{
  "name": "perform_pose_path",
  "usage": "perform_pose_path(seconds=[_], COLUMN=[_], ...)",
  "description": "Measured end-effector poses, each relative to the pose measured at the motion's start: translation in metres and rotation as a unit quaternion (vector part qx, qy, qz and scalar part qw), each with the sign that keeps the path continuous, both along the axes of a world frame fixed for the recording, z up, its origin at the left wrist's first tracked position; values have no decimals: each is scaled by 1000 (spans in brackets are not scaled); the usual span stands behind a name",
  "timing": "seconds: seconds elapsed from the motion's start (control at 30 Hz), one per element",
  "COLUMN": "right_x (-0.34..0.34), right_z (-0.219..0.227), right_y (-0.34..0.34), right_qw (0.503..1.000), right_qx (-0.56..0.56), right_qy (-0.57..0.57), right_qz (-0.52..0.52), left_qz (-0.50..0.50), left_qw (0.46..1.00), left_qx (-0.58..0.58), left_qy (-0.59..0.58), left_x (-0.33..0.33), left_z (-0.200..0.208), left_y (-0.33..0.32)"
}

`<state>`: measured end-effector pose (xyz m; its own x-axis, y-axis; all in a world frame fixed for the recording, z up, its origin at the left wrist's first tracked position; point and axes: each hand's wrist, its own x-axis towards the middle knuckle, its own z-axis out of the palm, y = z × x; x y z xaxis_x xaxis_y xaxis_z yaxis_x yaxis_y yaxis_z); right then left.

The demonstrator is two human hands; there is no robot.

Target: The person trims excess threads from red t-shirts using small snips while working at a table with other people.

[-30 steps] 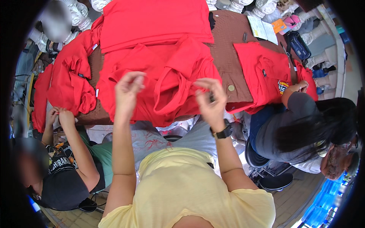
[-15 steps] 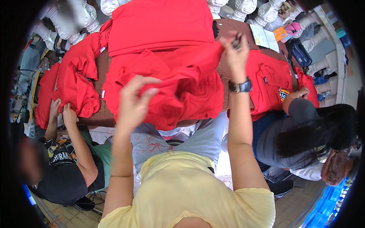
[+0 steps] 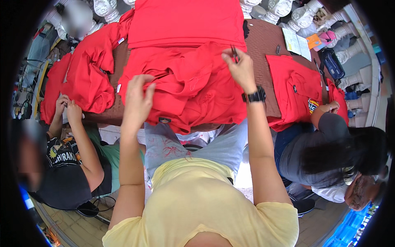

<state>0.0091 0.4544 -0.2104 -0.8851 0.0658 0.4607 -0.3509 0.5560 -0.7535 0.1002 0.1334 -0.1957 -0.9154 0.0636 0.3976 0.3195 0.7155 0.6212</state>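
A crumpled red shirt (image 3: 181,86) lies in front of me on the table, with a small dark label (image 3: 164,120) at its near edge. Over its left part my left hand (image 3: 139,92) is open, fingers apart, holding nothing. My right hand (image 3: 242,70), wearing a dark wristwatch, is at the shirt's upper right. Its fingers are closed on small dark thread snips (image 3: 234,53), whose points stick up past the fingertips. A pale loose thread (image 3: 194,83) shows on the cloth between my hands.
Beyond the shirt lies a smooth stack of red cloth (image 3: 185,22). More red garments rest left (image 3: 90,70) and right (image 3: 288,86), where two other people sit. An open notebook (image 3: 297,43) and a dark blue case (image 3: 332,64) lie on the brown-covered table (image 3: 263,37). White balusters line the back.
The fold of red cloth that my right hand held up has dropped onto the shirt. My right hand has moved lower and left. The snips now show clearly, and the shirt's dark label has come into view.
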Motion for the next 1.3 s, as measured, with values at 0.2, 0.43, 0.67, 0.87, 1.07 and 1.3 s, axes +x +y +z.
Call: perform_pose_path(seconds=[0.2, 0.43, 0.67, 0.87, 1.07, 1.3], right_x=[53, 64, 74, 84, 49, 59], right_z=[-13, -31, -15, -1, -42, -50], right_y=[-38, -61, -57, -39, -44, -59], right_qw=[995, 994, 984, 972, 976, 977], right_qx=[4, -46, -111, -96, -132, -120], right_qy=[-69, -81, -86, -160, -112, -131], right_qz=[69, 48, 108, 141, 131, 116], left_qz=[3, -8, -52, -57, -57, -71], left_qw=[998, 992, 991, 987, 935, 913], left_qx=[64, 106, 3, 151, 317, 356], left_qy=[-10, -69, 124, 22, -147, -186], left_x=[0, -1, -12, -29, -35, -22], left_z=[-16, -33, -10, -52, -66, -68], left_y=[68, 74, 107, 95, 85, 77])
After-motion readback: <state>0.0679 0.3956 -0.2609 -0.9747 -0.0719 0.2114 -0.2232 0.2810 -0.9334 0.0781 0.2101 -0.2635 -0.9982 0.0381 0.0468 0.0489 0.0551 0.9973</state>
